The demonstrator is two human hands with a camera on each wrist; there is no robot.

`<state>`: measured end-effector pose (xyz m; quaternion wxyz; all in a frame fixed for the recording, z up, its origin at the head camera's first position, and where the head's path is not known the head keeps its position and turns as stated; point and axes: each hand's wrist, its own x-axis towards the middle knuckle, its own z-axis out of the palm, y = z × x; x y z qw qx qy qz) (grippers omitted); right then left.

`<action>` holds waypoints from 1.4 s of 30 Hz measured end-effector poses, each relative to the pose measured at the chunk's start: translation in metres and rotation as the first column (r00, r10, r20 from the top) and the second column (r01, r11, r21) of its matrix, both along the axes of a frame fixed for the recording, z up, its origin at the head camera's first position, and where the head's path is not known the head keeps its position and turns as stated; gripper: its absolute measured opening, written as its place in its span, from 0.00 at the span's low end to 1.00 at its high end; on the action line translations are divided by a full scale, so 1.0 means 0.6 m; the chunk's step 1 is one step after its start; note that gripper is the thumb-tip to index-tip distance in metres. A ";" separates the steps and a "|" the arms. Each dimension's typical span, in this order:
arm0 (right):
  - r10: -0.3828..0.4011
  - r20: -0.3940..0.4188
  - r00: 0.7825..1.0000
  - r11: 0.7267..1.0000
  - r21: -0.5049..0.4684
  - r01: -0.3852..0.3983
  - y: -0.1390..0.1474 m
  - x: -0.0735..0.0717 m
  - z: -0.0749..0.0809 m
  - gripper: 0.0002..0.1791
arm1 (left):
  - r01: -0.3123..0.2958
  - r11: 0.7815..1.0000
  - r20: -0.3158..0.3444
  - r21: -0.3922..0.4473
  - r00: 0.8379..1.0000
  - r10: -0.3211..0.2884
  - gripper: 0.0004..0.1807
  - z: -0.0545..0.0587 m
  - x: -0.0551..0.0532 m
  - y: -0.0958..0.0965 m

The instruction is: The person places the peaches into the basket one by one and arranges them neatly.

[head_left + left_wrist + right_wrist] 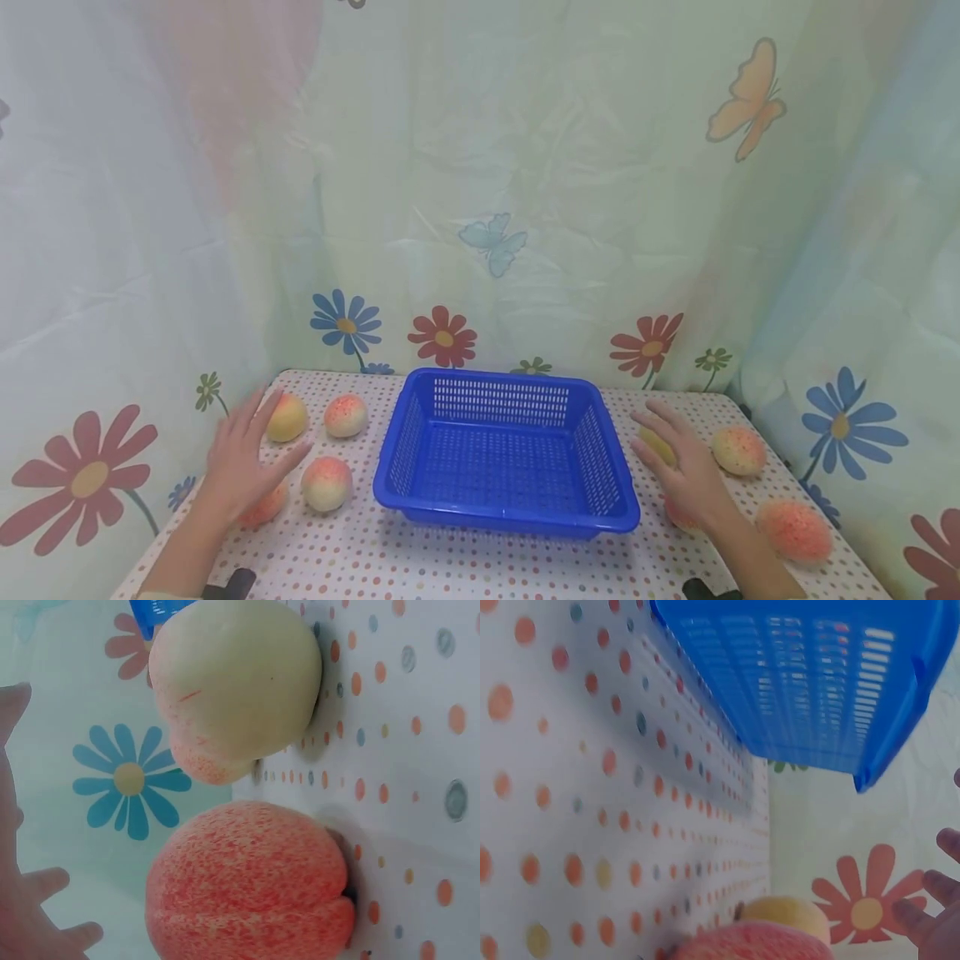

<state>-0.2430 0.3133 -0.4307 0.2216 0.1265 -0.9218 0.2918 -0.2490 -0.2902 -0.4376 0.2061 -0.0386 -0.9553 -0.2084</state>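
A blue plastic basket (495,467) with slotted walls stands between the two hands, with nothing inside. My left hand (242,462) hovers over the peaches on the left, fingers spread and gripping nothing. Beneath it lies a reddish peach (264,507), seen large in the left wrist view as a speckled peach (251,889). Near it sit a yellow peach (288,419) and a pale-pink peach (327,485). Over on the right, my right hand (684,467) is held above a partly hidden yellow peach (656,446) and a red one (678,514), its fingers extended.
Another peach (346,416) lies at the back left. Two more, a pale peach (738,451) and a pinkish-red peach (795,531), lie along the right edge. The dotted tablecloth (450,571) covers the table, and a flowered curtain (562,167) encloses the back and sides.
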 end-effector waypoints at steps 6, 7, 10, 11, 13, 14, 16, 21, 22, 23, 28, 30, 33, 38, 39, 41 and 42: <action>-0.002 -0.026 1.000 0.998 -0.063 0.001 -0.012 0.008 -0.014 0.24 | -0.070 0.993 0.109 0.091 0.992 0.060 0.56 -0.008 0.020 0.005; -0.001 -0.027 1.000 0.997 -0.076 -0.001 -0.014 0.009 -0.015 0.24 | -0.078 0.992 0.116 0.101 0.991 0.066 0.56 -0.010 0.023 0.006; -0.008 -0.031 0.999 0.994 -0.105 0.005 -0.018 0.012 -0.015 0.23 | -0.087 0.987 0.125 0.138 0.990 0.070 0.56 -0.014 0.031 0.004; -0.018 -0.032 0.999 0.994 -0.109 0.014 -0.020 0.013 -0.016 0.23 | -0.086 0.985 0.125 0.148 0.990 0.067 0.56 -0.016 0.033 0.003; -0.036 -0.032 0.999 0.992 -0.124 0.032 -0.022 0.016 -0.018 0.22 | -0.085 0.982 0.130 0.167 0.989 0.064 0.56 -0.018 0.038 0.002; -0.042 -0.030 0.999 0.990 -0.138 0.037 -0.023 0.017 -0.019 0.22 | -0.088 0.980 0.136 0.178 0.989 0.064 0.56 -0.020 0.041 0.002; -0.040 -0.017 0.999 0.982 -0.186 0.036 -0.026 0.021 -0.021 0.22 | -0.091 0.977 0.144 0.193 0.988 0.063 0.57 -0.023 0.045 0.002; -0.039 0.058 0.998 0.949 -0.309 0.055 -0.033 0.029 -0.022 0.22 | -0.104 0.968 0.157 0.228 0.985 0.069 0.56 -0.033 0.053 0.002; -0.046 0.084 0.995 0.942 -0.327 0.072 -0.035 0.031 -0.021 0.23 | -0.114 0.965 0.165 0.238 0.983 0.076 0.56 -0.035 0.055 0.002; -0.060 0.116 0.991 0.938 -0.334 0.096 -0.037 0.033 -0.021 0.24 | -0.121 0.960 0.173 0.252 0.982 0.078 0.56 -0.038 0.056 0.001; -0.043 0.276 0.960 0.878 -0.448 0.168 -0.043 0.040 -0.018 0.29 | -0.175 0.935 0.254 0.309 0.962 0.096 0.58 -0.046 0.060 -0.003; -0.021 0.311 0.950 0.848 -0.498 0.182 -0.045 0.042 -0.018 0.30 | -0.194 0.922 0.287 0.334 0.953 0.097 0.59 -0.049 0.061 -0.006; -0.009 0.358 0.934 0.825 -0.526 0.209 -0.046 0.045 -0.019 0.33 | -0.217 0.903 0.320 0.371 0.943 0.095 0.59 -0.054 0.063 -0.010; 0.022 0.449 0.893 0.797 -0.548 0.255 -0.047 0.049 -0.022 0.38 | -0.263 0.868 0.395 0.422 0.915 0.085 0.62 -0.059 0.063 -0.016; 0.040 0.460 0.887 0.785 -0.563 0.257 -0.047 0.049 -0.022 0.38 | -0.272 0.862 0.409 0.428 0.908 0.084 0.63 -0.059 0.062 -0.017; 0.083 0.470 0.879 0.754 -0.606 0.253 -0.047 0.049 -0.023 0.39 | -0.288 0.851 0.435 0.438 0.897 0.080 0.64 -0.061 0.061 -0.020; 0.106 0.476 0.873 0.737 -0.627 0.253 -0.047 0.048 -0.023 0.40 | -0.292 0.849 0.444 0.440 0.893 0.077 0.65 -0.062 0.060 -0.021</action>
